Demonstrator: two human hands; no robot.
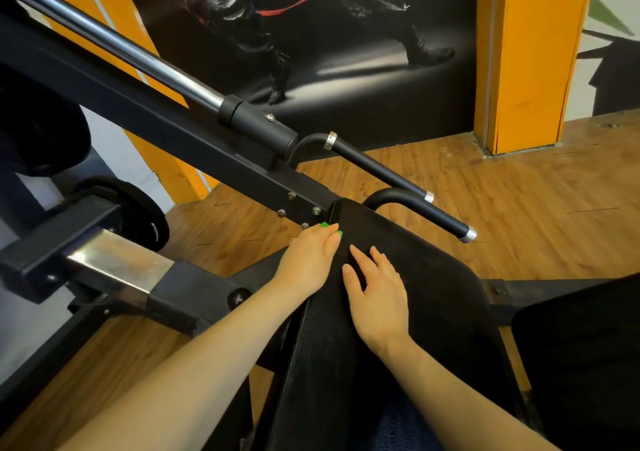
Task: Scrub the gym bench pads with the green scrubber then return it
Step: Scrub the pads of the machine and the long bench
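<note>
A black bench pad runs from the bottom middle up toward the machine frame. My left hand lies at the pad's left edge and covers the green scrubber; only small bright green bits show past the fingertips. My right hand rests flat on the pad just to the right, fingers spread and straight, holding nothing.
A black machine frame with a chrome bar slants across the left. Two black handles with chrome caps stick out beyond the pad. A weight plate hangs at left. Wooden floor surrounds the bench; an orange pillar stands at back right.
</note>
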